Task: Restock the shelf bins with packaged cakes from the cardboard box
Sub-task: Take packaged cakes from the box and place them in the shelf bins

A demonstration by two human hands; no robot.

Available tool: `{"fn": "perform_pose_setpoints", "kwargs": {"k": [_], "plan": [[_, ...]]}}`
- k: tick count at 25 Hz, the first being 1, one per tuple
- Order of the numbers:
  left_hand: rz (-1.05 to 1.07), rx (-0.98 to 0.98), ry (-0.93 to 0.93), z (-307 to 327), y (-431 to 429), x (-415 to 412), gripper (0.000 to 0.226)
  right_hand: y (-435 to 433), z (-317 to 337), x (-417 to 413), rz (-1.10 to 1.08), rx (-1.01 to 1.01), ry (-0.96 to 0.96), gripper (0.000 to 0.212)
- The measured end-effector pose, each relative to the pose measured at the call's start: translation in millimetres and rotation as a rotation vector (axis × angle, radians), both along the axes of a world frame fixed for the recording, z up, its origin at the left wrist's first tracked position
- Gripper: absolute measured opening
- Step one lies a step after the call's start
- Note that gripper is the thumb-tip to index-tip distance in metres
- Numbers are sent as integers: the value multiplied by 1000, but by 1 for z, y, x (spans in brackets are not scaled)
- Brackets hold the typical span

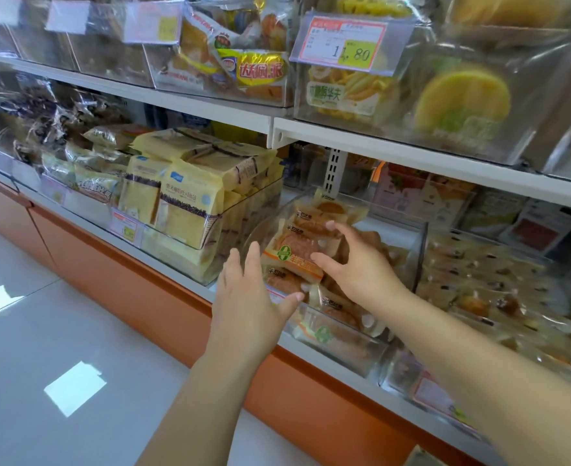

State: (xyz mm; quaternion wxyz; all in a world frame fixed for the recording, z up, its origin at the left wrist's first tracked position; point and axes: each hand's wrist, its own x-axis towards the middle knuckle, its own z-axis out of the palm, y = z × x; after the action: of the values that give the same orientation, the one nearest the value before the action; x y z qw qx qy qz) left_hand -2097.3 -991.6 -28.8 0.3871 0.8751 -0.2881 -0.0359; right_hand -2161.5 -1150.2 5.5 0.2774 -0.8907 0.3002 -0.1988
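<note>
Packaged cakes (295,253) lie stacked in a clear shelf bin (422,253), just right of the yellow bread packs (190,210). We log both grips extended forward. Left grip (253,294): released, fingers straight, thumb touching the bin's front edge. Right grip (354,267): released, palm down, fingers spread, thumb and fingertips resting on the topmost cake.

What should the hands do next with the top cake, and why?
Probably press the top packaged cake down flat into the clear bin. It sits tilted on the pile, the right hand touches it, and the open left hand hovers at the bin's front.
</note>
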Motion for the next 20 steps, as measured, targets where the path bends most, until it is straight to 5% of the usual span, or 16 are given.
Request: {"fn": "perform_pose_setpoints", "kwargs": {"k": [4, 8, 10, 14, 20], "plan": [[-177, -77, -159, 14, 7, -71, 77, 41, 9, -109, 110, 62, -284, 47], [-558, 24, -273, 5, 8, -160, 50, 73, -23, -253, 106, 201, -335, 18], [-766, 236, -240, -17, 3, -200, 48, 67, -61, -315, 22, 208, -169, 19], [-1058, 672, -199, -90, -15, -258, 52, 28, -153, -397, -12, 234, 520, 31], [-1086, 1027, -143, -177, 0, -283, 76, 8, -224, -478, -230, 311, 752, 41]]}}
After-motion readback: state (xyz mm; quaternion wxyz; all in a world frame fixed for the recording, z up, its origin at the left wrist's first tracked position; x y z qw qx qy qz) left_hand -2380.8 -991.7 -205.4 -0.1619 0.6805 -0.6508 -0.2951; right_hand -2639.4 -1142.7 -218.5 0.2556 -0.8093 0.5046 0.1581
